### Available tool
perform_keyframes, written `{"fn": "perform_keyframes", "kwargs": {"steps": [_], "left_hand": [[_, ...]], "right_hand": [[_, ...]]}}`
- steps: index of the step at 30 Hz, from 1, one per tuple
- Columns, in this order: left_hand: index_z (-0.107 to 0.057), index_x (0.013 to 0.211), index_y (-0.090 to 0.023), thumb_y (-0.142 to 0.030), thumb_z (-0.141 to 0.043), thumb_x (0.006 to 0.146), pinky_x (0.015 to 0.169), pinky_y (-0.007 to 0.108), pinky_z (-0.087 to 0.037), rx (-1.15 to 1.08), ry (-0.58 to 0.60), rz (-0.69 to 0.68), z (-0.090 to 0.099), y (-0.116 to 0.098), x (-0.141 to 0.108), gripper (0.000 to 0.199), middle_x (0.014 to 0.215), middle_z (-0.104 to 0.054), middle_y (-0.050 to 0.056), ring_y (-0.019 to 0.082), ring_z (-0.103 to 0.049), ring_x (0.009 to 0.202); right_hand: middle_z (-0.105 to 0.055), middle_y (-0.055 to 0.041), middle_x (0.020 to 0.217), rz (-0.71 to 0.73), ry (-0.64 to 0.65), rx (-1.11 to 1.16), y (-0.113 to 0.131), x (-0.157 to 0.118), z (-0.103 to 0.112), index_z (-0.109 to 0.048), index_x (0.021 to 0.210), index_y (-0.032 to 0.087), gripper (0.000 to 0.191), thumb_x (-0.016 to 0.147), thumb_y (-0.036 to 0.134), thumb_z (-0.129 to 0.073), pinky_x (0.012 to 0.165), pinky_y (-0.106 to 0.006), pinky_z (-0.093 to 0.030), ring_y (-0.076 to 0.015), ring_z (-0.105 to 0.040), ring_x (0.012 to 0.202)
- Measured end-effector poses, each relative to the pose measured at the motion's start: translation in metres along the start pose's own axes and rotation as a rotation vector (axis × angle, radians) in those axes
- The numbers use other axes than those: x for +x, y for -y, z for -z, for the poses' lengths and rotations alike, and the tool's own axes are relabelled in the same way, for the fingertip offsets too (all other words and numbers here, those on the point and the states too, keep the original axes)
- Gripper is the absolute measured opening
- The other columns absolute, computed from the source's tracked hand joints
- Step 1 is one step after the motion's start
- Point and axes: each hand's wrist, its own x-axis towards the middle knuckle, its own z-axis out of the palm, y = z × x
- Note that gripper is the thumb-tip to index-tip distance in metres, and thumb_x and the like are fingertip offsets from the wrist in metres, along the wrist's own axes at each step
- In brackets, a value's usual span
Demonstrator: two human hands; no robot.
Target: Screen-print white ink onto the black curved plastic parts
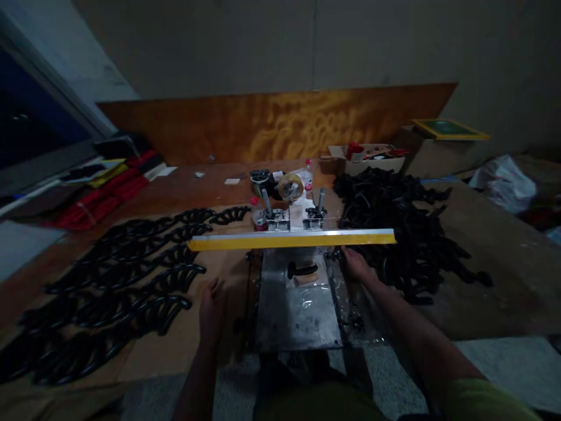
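A black curved handle-like piece (304, 270) lies on a small pale block (305, 280) on the flat metal plate (291, 324) of a bench jig. Across the jig, above the plate, a long yellow bar with a silver upper edge (293, 240) is seen edge-on. My right hand (357, 266) is at the plate's right side, its fingers closed by a dark knob just under the bar; what they grip is hidden. To the left of the plate, my left hand (211, 307) hovers with loosely bent fingers and nothing visible in them.
Rows of black curved pieces (131, 280) cover the left side; a heap of similar pieces (390, 228) lies right. Behind the jig stand a tape roll (290, 187) and a bottle (308, 175). Red bundles (105, 202) lie far left, an open carton (372, 165) back right.
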Motion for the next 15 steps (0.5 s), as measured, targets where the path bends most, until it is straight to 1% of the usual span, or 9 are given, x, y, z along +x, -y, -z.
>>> {"fn": "perform_keyframes", "kwargs": {"steps": [2, 4, 6, 8, 9, 11, 12, 13, 15], "left_hand": [[-0.053, 0.130, -0.015, -0.047, -0.055, 0.084, 0.104, 0.042, -0.047, -0.175, -0.016, 0.051, -0.004, -0.030, -0.011, 0.055, 0.141, -0.055, 0.017, 0.028, -0.059, 0.122], [-0.057, 0.124, -0.016, -0.045, -0.060, 0.081, 0.101, 0.040, -0.048, -0.324, -0.049, 0.071, -0.005, -0.060, -0.016, 0.052, 0.130, -0.062, 0.016, 0.026, -0.061, 0.116], [-0.058, 0.120, -0.017, -0.046, -0.063, 0.079, 0.091, 0.034, -0.052, -0.473, -0.049, 0.072, -0.004, -0.092, -0.015, 0.050, 0.110, -0.068, 0.011, 0.021, -0.066, 0.100], [-0.060, 0.113, -0.018, -0.050, -0.061, 0.080, 0.074, 0.028, -0.053, -0.614, -0.018, 0.065, -0.001, -0.127, -0.011, 0.046, 0.088, -0.068, 0.004, 0.016, -0.065, 0.079], [-0.062, 0.105, -0.018, -0.053, -0.059, 0.081, 0.066, 0.025, -0.051, -0.676, 0.000, 0.055, 0.001, -0.143, -0.007, 0.042, 0.078, -0.065, 0.002, 0.014, -0.062, 0.070], [-0.063, 0.088, -0.018, -0.056, -0.055, 0.082, 0.054, 0.022, -0.045, -0.775, 0.034, 0.037, 0.002, -0.173, 0.000, 0.039, 0.063, -0.058, -0.001, 0.012, -0.055, 0.057], [-0.062, 0.082, -0.018, -0.057, -0.055, 0.082, 0.051, 0.022, -0.043, -0.809, 0.051, 0.033, 0.003, -0.184, 0.003, 0.040, 0.058, -0.056, -0.002, 0.012, -0.052, 0.054], [-0.062, 0.080, -0.018, -0.058, -0.055, 0.081, 0.050, 0.023, -0.042, -0.834, 0.072, 0.029, 0.003, -0.193, 0.006, 0.041, 0.056, -0.055, -0.002, 0.012, -0.051, 0.052], [-0.063, 0.083, -0.017, -0.057, -0.056, 0.080, 0.050, 0.023, -0.043, -0.862, 0.108, 0.022, 0.003, -0.202, 0.008, 0.041, 0.058, -0.058, -0.001, 0.012, -0.053, 0.054]], "right_hand": [[-0.058, -0.0198, 0.136, 0.008, -0.021, -0.096, -0.004, -0.008, -0.018, -0.051, 0.140, 0.012, 0.053, 0.090, 0.006, -0.039, 0.104, -0.039, -0.036, -0.0274, -0.049, 0.129], [-0.060, -0.0190, 0.133, 0.028, -0.028, -0.172, -0.012, -0.018, -0.032, -0.053, 0.138, 0.013, 0.050, 0.091, 0.008, -0.036, 0.100, -0.040, -0.037, -0.0286, -0.048, 0.127], [-0.060, -0.0175, 0.131, 0.077, -0.002, -0.188, -0.023, -0.024, -0.036, -0.055, 0.135, 0.015, 0.049, 0.091, 0.008, -0.035, 0.097, -0.039, -0.039, -0.0285, -0.050, 0.124], [-0.061, -0.0163, 0.130, 0.114, 0.032, -0.192, -0.031, -0.026, -0.030, -0.059, 0.132, 0.015, 0.048, 0.090, 0.007, -0.036, 0.094, -0.038, -0.040, -0.0284, -0.052, 0.120], [-0.061, -0.0160, 0.129, 0.119, 0.028, -0.190, -0.031, -0.025, -0.024, -0.061, 0.129, 0.015, 0.047, 0.089, 0.007, -0.038, 0.093, -0.038, -0.041, -0.0285, -0.053, 0.118], [-0.063, -0.0160, 0.126, 0.152, -0.039, -0.157, -0.019, -0.024, -0.008, -0.063, 0.126, 0.015, 0.045, 0.087, 0.007, -0.043, 0.093, -0.038, -0.042, -0.0287, -0.055, 0.115], [-0.064, -0.0161, 0.125, 0.198, -0.097, -0.114, -0.005, -0.024, -0.001, -0.064, 0.125, 0.015, 0.043, 0.088, 0.009, -0.045, 0.095, -0.039, -0.043, -0.0286, -0.055, 0.114], [-0.065, -0.0159, 0.124, 0.277, -0.155, -0.056, 0.013, -0.025, 0.006, -0.064, 0.125, 0.015, 0.040, 0.089, 0.012, -0.046, 0.097, -0.039, -0.043, -0.0282, -0.056, 0.114], [-0.065, -0.0145, 0.126, 0.518, -0.215, 0.072, 0.057, -0.029, 0.012, -0.063, 0.128, 0.016, 0.038, 0.094, 0.020, -0.048, 0.102, -0.042, -0.042, -0.0270, -0.056, 0.117]]}}
